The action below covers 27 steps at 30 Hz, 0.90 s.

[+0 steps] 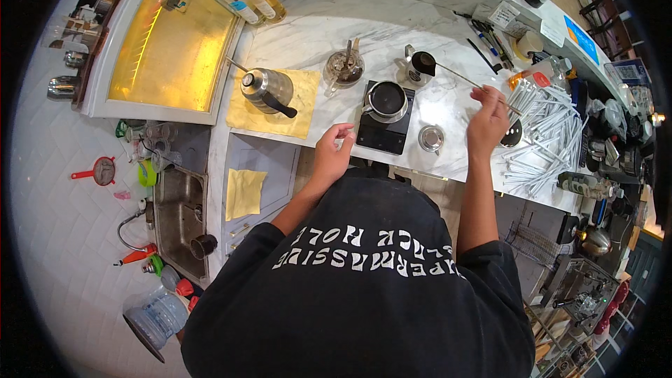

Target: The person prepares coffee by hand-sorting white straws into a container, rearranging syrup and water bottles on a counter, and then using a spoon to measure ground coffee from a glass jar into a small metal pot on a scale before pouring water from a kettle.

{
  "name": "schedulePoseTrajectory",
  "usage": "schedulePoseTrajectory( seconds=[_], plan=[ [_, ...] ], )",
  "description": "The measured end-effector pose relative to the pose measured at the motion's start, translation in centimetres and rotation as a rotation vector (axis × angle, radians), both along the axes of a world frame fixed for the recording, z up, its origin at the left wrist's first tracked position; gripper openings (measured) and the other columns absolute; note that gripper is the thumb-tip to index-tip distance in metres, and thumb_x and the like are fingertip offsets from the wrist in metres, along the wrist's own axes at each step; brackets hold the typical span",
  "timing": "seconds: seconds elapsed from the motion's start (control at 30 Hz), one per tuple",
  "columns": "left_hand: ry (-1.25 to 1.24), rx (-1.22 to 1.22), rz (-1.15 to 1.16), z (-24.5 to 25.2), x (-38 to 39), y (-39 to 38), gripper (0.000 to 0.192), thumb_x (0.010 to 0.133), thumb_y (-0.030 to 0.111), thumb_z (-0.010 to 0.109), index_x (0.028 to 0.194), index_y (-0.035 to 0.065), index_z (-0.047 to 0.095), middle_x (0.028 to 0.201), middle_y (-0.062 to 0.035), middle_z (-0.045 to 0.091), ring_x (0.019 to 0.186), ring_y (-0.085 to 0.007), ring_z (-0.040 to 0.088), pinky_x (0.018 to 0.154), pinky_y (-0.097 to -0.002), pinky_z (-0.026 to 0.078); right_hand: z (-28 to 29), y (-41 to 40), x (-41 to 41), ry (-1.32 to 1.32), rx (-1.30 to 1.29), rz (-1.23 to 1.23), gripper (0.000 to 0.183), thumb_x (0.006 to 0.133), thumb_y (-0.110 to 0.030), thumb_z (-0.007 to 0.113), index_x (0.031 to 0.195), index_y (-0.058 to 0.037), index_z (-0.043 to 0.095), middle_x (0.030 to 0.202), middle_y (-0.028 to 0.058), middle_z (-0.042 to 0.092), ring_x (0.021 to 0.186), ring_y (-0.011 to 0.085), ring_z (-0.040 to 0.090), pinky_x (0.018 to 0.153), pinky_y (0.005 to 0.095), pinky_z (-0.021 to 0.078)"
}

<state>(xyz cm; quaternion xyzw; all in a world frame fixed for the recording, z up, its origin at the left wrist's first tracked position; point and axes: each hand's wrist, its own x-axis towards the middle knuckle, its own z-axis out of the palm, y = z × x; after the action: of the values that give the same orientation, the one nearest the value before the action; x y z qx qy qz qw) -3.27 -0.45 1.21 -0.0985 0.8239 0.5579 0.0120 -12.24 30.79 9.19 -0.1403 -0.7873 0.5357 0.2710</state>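
Observation:
My right hand (488, 115) holds a long thin metal stirring rod (459, 75). Its far end reaches the rim of a small metal pitcher (420, 76) with dark contents. My left hand (335, 149) is empty, fingers and thumb apart, beside a black digital scale (380, 139). Upon the scale stands a round metal vessel (387, 100) with a dark inside. A small round metal piece (431, 138) lies to its right. Behind the scale sits a glass vessel (344, 69) with dark contents and a utensil in it. A gooseneck kettle (266, 89) rests on a yellow cloth (304, 107).
Loose white straws (546, 136) lie in a heap beyond my right hand, partly around a dark cup (512, 135). Pens (491, 42) and bottles (257, 2) stand or lie farther back. At left are a white-framed fridge (168, 47) and a steel sink (181, 199).

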Motion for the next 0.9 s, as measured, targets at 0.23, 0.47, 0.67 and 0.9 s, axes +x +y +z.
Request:
schedulePoseTrajectory(
  seconds=[0.23, 0.47, 0.67, 0.9],
  plan=[
    [-0.041, -0.013, 0.037, 0.1, 0.4, -0.1, 0.026, 0.099, 0.018, 0.069, 0.123, 0.0077, 0.070, 0.104, -0.0069, 0.075, 0.101, -0.0186, 0.069, 0.084, -0.0377, 0.051, -4.6, -2.6, -2.1, -0.020, 0.088, 0.164, 0.032, 0.110, -0.021, 0.053, 0.112, 0.0041, 0.073, 0.099, 0.0149, 0.078, 0.092, 0.0243, 0.077, 0.084, 0.0347, 0.0566],
    [-0.045, -0.047, 0.098, -2.2, -1.7, -0.9, 0.033, 0.099, 0.019, 0.069, 0.129, 0.0068, 0.065, 0.102, -0.0085, 0.074, 0.095, -0.0199, 0.069, 0.083, -0.0368, 0.052, -6.1, -2.4, -0.8, -0.025, 0.091, 0.193, 0.027, 0.108, -0.019, 0.058, 0.113, 0.0012, 0.075, 0.101, 0.0172, 0.078, 0.093, 0.0278, 0.077, 0.083, 0.0363, 0.0566],
    [-0.132, -0.154, 0.207, -5.0, -7.0, -1.9, 0.075, 0.098, 0.030, 0.070, 0.158, 0.0082, 0.030, 0.115, -0.0181, 0.069, 0.100, -0.0292, 0.070, 0.090, -0.0459, 0.054, -8.2, -2.2, 3.1, -0.297, -0.063, 0.178, 0.068, 0.103, -0.026, 0.067, 0.157, 0.0034, 0.036, 0.117, 0.0188, 0.075, 0.103, 0.0248, 0.073, 0.086, 0.0372, 0.0572],
    [-0.095, -0.307, 0.174, -7.7, -12.9, -3.8, 0.051, 0.099, 0.042, 0.065, 0.133, 0.0045, 0.057, 0.112, -0.0203, 0.070, 0.107, -0.0355, 0.067, 0.092, -0.0490, 0.051, -7.6, -3.2, 9.7, -0.449, -0.023, 0.209, 0.063, 0.103, -0.024, 0.067, 0.153, 0.0028, 0.041, 0.126, 0.0225, 0.070, 0.101, 0.0273, 0.072, 0.084, 0.0378, 0.0576]
  ],
)
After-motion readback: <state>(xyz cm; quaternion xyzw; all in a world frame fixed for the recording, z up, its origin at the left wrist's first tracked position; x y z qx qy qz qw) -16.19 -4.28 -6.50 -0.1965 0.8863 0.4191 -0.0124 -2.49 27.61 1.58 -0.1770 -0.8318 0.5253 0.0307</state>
